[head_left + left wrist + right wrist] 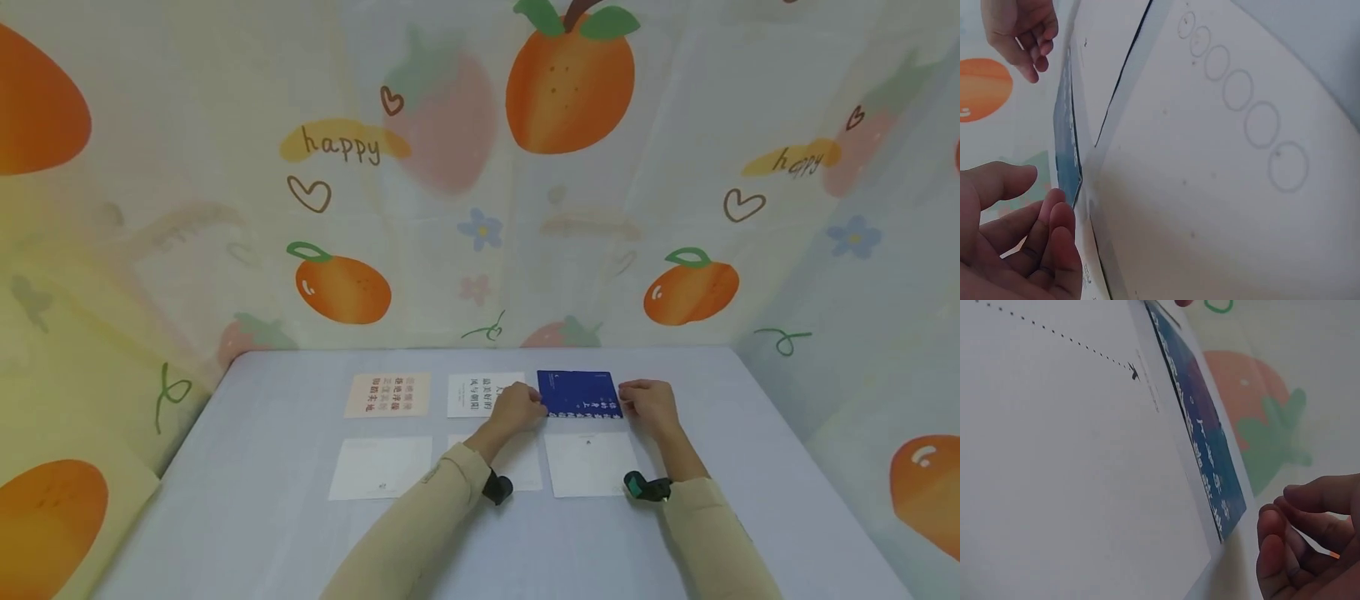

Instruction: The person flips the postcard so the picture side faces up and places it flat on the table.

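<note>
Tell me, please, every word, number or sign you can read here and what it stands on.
"happy": left yellow patch on the backdrop.
"happy": right yellow patch.
"脚踏实地": peach card; other columns unclear.
"最美好的": upper white card.
"风与朝阳": same card; rest small or hidden.
Blue card: white characters, too blurred to read.
Lower left white card, lower right white card: tiny illegible marks.

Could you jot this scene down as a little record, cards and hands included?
Back row, left to right: pinkish card, printed white card, blue card
Front row: three mostly blank white cards, middle one partly behind the left sleeve
Left hand: at blue card's left edge
Right hand: by its right edge
Backdrop: fruit-patterned
</note>
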Demonstrator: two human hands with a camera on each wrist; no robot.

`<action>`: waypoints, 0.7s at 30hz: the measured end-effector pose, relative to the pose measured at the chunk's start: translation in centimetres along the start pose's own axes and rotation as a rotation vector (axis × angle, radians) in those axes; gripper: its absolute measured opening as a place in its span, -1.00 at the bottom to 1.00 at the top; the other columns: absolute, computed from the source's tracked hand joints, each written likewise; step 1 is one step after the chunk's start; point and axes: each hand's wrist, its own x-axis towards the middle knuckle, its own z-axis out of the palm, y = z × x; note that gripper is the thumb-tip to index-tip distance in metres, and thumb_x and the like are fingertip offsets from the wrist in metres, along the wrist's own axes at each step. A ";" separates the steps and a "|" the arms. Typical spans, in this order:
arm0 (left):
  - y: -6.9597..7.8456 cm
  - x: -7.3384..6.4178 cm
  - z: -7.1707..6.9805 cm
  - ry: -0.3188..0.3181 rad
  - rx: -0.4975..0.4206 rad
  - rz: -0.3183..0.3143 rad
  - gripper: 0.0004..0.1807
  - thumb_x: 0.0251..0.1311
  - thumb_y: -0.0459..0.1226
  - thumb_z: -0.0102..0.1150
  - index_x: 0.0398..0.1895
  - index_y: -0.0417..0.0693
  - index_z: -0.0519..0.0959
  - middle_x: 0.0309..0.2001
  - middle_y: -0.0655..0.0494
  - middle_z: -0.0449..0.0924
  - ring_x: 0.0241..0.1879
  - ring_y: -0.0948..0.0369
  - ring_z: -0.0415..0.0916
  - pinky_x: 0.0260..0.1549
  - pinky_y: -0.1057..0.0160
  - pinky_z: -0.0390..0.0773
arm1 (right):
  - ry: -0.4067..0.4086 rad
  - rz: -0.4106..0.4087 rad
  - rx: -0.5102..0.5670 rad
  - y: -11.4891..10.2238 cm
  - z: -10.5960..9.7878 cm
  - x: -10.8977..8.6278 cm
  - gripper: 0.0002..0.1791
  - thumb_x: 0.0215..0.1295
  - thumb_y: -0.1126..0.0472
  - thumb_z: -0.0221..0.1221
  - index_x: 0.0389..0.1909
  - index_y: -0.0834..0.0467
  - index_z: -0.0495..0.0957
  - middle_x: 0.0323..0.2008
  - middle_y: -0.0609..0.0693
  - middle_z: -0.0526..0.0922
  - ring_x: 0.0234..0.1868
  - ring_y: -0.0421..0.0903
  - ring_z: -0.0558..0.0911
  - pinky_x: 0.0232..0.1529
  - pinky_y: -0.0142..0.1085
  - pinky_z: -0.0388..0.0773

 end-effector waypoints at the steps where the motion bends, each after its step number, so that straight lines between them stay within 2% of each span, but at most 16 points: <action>1: 0.0 -0.1 -0.1 -0.001 -0.011 0.004 -0.65 0.13 -0.26 0.25 -0.04 -0.27 0.64 -0.05 -0.12 0.68 -0.09 0.04 0.61 -0.08 0.17 0.60 | -0.006 -0.007 0.006 -0.2 0.0 -0.1 -0.64 0.38 0.28 0.05 0.06 0.45 0.53 -0.12 0.30 0.64 -0.38 -0.15 0.54 -0.40 -0.46 0.51; 5: -0.2 -0.8 -0.7 0.001 -0.031 0.019 -0.61 0.14 -0.15 0.28 -0.06 -0.23 0.66 -0.10 -0.08 0.69 -0.24 0.14 0.60 -0.27 0.26 0.59 | -0.036 -0.014 0.065 -0.6 0.5 -0.6 -0.64 0.36 0.27 0.11 0.03 0.46 0.54 -0.38 0.09 0.65 -0.47 -0.21 0.54 -0.46 -0.45 0.51; 9: -0.8 -1.8 -1.5 0.029 -0.027 0.044 -0.60 0.11 -0.07 0.29 -0.12 -0.20 0.69 -0.13 -0.07 0.69 -0.23 0.13 0.59 -0.26 0.22 0.56 | -0.083 -0.015 0.132 -0.7 1.1 -1.2 -0.64 0.36 0.26 0.13 0.02 0.47 0.52 -0.52 -0.08 0.61 -0.54 -0.25 0.54 -0.50 -0.44 0.50; 14: -1.9 -2.9 -2.8 0.058 -0.040 0.058 -0.62 0.16 -0.06 0.26 -0.13 -0.16 0.70 -0.10 -0.07 0.68 -0.16 0.08 0.58 -0.21 0.15 0.55 | -0.126 -0.043 0.141 -0.9 2.1 -2.2 -0.65 0.37 0.25 0.13 0.00 0.46 0.54 -0.47 -0.03 0.65 -0.53 -0.23 0.55 -0.48 -0.44 0.53; 19: -3.2 -4.1 -4.2 0.079 -0.052 0.047 -0.63 0.17 -0.08 0.25 -0.10 -0.16 0.69 -0.10 -0.08 0.70 -0.11 0.04 0.61 -0.12 0.07 0.56 | -0.179 -0.056 0.163 -1.3 3.6 -3.3 -0.66 0.36 0.24 0.14 -0.02 0.45 0.56 -0.42 0.04 0.67 -0.49 -0.19 0.56 -0.45 -0.43 0.55; 21: -3.5 -4.6 -4.8 0.078 -0.053 0.036 -0.61 0.18 -0.08 0.24 -0.07 -0.17 0.67 -0.11 -0.09 0.70 -0.12 0.04 0.61 -0.15 0.07 0.57 | -0.200 -0.063 0.181 -1.4 4.2 -3.7 -0.67 0.35 0.25 0.16 -0.05 0.45 0.57 -0.42 0.07 0.67 -0.50 -0.17 0.55 -0.46 -0.42 0.54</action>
